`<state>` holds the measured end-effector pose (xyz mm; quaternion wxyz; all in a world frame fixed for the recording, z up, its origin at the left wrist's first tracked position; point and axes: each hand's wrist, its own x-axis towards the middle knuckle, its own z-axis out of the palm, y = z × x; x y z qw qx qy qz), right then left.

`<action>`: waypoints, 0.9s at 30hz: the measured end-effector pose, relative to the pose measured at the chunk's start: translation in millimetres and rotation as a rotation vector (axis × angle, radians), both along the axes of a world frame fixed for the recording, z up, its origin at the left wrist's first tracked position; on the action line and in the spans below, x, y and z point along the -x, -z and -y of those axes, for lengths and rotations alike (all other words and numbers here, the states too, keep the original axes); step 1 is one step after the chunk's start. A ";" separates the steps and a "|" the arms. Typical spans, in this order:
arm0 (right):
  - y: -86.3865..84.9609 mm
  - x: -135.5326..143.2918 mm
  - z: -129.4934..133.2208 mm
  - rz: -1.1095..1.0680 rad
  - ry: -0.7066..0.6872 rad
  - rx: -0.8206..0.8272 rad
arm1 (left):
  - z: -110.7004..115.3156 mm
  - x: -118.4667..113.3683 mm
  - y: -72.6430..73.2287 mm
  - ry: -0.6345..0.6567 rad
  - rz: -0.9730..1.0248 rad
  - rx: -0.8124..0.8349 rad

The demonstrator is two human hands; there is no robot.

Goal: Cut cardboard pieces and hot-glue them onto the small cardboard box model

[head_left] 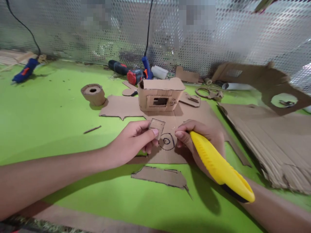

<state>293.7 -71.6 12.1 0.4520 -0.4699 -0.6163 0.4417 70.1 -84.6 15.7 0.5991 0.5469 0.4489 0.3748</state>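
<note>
The left hand [131,140] pinches a small cardboard piece [159,124] between thumb and fingers, above a cardboard sheet [170,158] marked with two drawn rings. To its right, the right hand [206,139] grips a yellow-handled tool [218,161], its tip hidden by the fingers. A cardboard strip [159,177] lies on the near side. Farther off, a cardboard box [161,98] stands on the sheet, with a cardboard cylinder [93,95] left of it.
</note>
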 end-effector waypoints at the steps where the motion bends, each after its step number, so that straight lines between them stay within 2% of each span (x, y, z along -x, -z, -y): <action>1: -1.4 -0.2 0.7 0.021 -0.032 -0.043 | 0.2 0.0 -0.7 -0.001 0.007 -0.002; 4: -5.1 -1.3 1.7 0.090 -0.099 -0.158 | 0.7 0.2 -1.8 -0.002 0.017 -0.009; 11: -7.1 0.7 4.0 0.196 -0.057 -0.299 | 0.9 2.2 0.5 -0.007 0.030 -0.022; 17: -1.8 0.5 -2.0 -0.004 0.147 -0.254 | 4.8 2.2 0.7 0.009 0.007 -0.045; 23: -1.3 1.4 -5.4 -0.106 0.151 -0.159 | 10.7 3.3 1.2 0.009 0.007 -0.104; 27: -2.7 2.9 0.1 0.024 0.133 -0.233 | 12.0 3.3 2.6 0.053 -0.007 -0.142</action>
